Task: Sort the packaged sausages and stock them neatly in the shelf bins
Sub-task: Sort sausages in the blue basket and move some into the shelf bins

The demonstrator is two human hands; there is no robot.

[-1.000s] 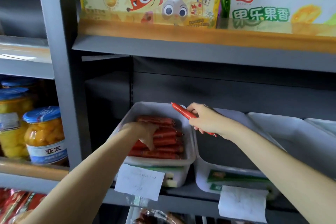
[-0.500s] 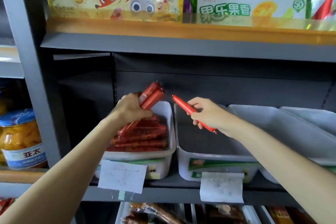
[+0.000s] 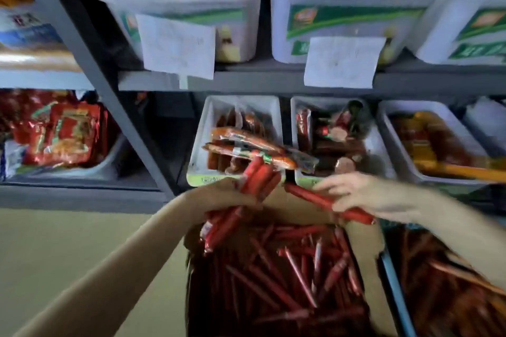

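I see left hand [image 3: 219, 197] gripping a bundle of red sausage sticks [image 3: 246, 194] pointing up-right, right hand [image 3: 367, 197] pinching a single sausage stick [image 3: 325, 202] lying left-right, both over the sausage-filled cardboard box [image 3: 273, 282], shelf bins above.

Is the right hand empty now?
No, the right hand holds one red sausage above the open cardboard box.

I see motion blur throughout. The paper labels [image 3: 177, 45] above the cardboard box [image 3: 276, 276] are unreadable. My left hand [image 3: 219, 195] hides the middle of its sausage bundle [image 3: 260, 176]. The bottom edge cuts off the box.
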